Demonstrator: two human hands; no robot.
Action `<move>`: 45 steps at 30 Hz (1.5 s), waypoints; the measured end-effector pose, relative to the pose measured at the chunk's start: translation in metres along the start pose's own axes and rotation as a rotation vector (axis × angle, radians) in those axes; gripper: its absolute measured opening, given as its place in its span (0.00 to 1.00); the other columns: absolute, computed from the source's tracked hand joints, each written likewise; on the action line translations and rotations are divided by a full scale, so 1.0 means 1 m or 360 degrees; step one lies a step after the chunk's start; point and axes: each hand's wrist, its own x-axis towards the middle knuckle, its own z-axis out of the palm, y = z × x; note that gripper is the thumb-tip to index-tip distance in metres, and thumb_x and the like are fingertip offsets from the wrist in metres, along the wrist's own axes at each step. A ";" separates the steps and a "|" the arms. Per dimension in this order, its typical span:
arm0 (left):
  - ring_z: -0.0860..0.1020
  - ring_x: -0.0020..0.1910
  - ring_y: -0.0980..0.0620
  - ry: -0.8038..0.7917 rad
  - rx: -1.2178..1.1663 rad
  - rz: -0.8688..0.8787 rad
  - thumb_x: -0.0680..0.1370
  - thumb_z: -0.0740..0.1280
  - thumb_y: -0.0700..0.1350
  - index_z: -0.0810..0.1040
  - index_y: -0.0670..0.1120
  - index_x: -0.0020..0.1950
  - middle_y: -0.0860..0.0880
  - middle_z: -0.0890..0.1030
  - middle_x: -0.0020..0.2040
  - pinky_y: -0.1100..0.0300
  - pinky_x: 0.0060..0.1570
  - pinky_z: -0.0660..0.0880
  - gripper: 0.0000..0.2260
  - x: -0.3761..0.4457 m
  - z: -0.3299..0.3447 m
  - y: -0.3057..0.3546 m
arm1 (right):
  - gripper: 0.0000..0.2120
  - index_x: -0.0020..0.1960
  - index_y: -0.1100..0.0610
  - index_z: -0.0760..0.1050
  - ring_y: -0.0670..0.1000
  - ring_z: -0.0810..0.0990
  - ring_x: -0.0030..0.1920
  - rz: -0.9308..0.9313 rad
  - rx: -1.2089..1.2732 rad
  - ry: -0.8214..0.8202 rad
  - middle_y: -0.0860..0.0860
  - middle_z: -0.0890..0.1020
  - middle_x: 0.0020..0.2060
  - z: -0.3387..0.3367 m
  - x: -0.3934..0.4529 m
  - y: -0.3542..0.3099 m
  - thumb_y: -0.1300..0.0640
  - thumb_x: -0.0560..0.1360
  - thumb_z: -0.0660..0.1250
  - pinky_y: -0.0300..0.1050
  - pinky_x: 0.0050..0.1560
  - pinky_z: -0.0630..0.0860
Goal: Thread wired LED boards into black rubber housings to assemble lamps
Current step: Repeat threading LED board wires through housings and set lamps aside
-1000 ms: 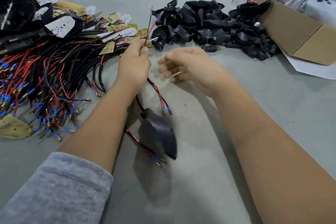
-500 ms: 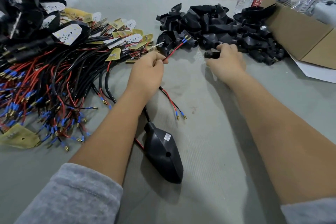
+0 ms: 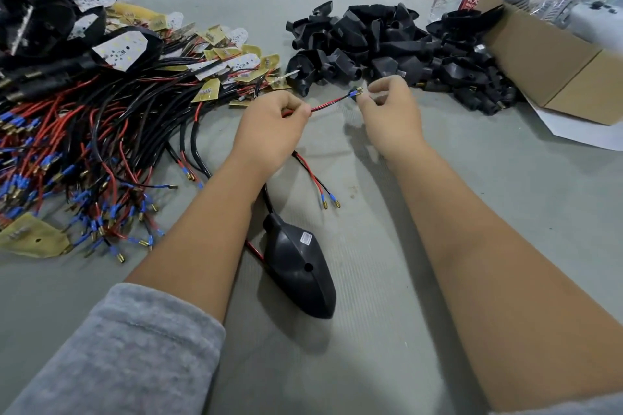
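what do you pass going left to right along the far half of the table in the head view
tangle of wired LED boards → left hand → red and black wire pair → right hand → pile of black rubber housings → cardboard box

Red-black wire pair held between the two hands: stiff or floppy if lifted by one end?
Probably semi-stiff: the wire pair spans straight between left hand and right hand without obvious sag. Longer runs likely droop; the wire pile lies in loose curves. Likely light and thin, so easy to bend.

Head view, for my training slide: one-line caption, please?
Both hands, left and right, pinch a red-and-black wire pair above a finished black rubber lamp housing.
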 end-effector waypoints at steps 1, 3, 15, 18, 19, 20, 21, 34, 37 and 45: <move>0.72 0.32 0.63 0.0007 -0.0011 0.0000 0.80 0.64 0.45 0.77 0.51 0.41 0.57 0.76 0.34 0.73 0.34 0.67 0.08 -0.001 0.000 0.000 | 0.08 0.55 0.54 0.71 0.46 0.76 0.41 0.0076 0.0288 0.0024 0.44 0.75 0.41 0.002 -0.003 -0.003 0.53 0.79 0.65 0.36 0.39 0.71; 0.72 0.30 0.61 0.0006 -0.0073 -0.0001 0.81 0.63 0.45 0.76 0.51 0.41 0.55 0.76 0.31 0.71 0.33 0.68 0.09 -0.003 -0.001 0.001 | 0.05 0.53 0.55 0.75 0.44 0.77 0.38 0.0168 0.0683 0.0036 0.47 0.78 0.41 0.003 -0.008 -0.005 0.56 0.78 0.67 0.35 0.40 0.73; 0.68 0.23 0.62 -0.0074 -0.0080 -0.0007 0.82 0.60 0.43 0.74 0.48 0.50 0.57 0.83 0.32 0.72 0.25 0.64 0.04 -0.007 -0.002 0.003 | 0.09 0.48 0.60 0.70 0.51 0.76 0.33 0.0445 0.1625 -0.0396 0.59 0.78 0.40 0.000 -0.019 -0.016 0.66 0.82 0.52 0.41 0.35 0.73; 0.71 0.26 0.64 -0.0116 -0.0044 0.0030 0.81 0.61 0.42 0.74 0.48 0.49 0.55 0.84 0.35 0.71 0.29 0.66 0.04 -0.007 -0.002 0.003 | 0.09 0.49 0.60 0.70 0.50 0.70 0.30 0.0521 0.1655 -0.0398 0.56 0.74 0.34 0.003 -0.018 -0.017 0.66 0.80 0.52 0.41 0.32 0.67; 0.71 0.27 0.65 -0.0124 -0.0050 0.0040 0.81 0.62 0.42 0.75 0.48 0.47 0.54 0.84 0.36 0.71 0.30 0.67 0.04 -0.007 -0.002 0.003 | 0.08 0.50 0.60 0.71 0.49 0.68 0.30 0.0542 0.1668 -0.0417 0.54 0.72 0.32 0.003 -0.017 -0.017 0.65 0.80 0.53 0.40 0.32 0.65; 0.72 0.27 0.65 -0.0124 -0.0060 0.0047 0.80 0.63 0.41 0.75 0.48 0.45 0.53 0.84 0.37 0.71 0.31 0.67 0.05 -0.008 -0.002 0.003 | 0.07 0.51 0.59 0.72 0.48 0.67 0.29 0.0537 0.1655 -0.0445 0.52 0.71 0.31 0.002 -0.017 -0.017 0.63 0.80 0.54 0.40 0.31 0.64; 0.72 0.28 0.65 -0.0112 -0.0044 0.0058 0.79 0.64 0.41 0.76 0.48 0.44 0.54 0.83 0.38 0.72 0.32 0.67 0.05 -0.008 -0.001 0.003 | 0.07 0.51 0.59 0.73 0.48 0.66 0.28 0.0497 0.1610 -0.0468 0.51 0.70 0.31 0.002 -0.016 -0.016 0.62 0.80 0.56 0.39 0.30 0.63; 0.68 0.24 0.63 -0.0083 -0.0242 -0.0131 0.80 0.61 0.42 0.75 0.48 0.45 0.52 0.84 0.32 0.62 0.33 0.65 0.07 -0.006 -0.006 0.007 | 0.08 0.45 0.54 0.78 0.48 0.63 0.31 0.0021 0.1313 -0.0481 0.51 0.73 0.36 0.000 -0.023 -0.014 0.66 0.77 0.66 0.39 0.34 0.61; 0.66 0.21 0.62 -0.0077 -0.0318 -0.0176 0.80 0.60 0.41 0.73 0.48 0.44 0.49 0.83 0.31 0.61 0.31 0.61 0.06 -0.006 -0.007 0.009 | 0.09 0.45 0.55 0.79 0.48 0.64 0.31 0.0046 0.1328 -0.0445 0.52 0.74 0.37 0.001 -0.024 -0.016 0.67 0.77 0.66 0.38 0.33 0.62; 0.70 0.27 0.56 0.0095 -0.0842 -0.0420 0.84 0.53 0.42 0.67 0.49 0.48 0.50 0.82 0.33 0.66 0.24 0.65 0.07 0.001 -0.011 0.007 | 0.11 0.41 0.56 0.79 0.48 0.66 0.31 0.0111 0.1353 -0.0437 0.51 0.79 0.34 0.002 -0.023 -0.016 0.69 0.74 0.65 0.40 0.34 0.63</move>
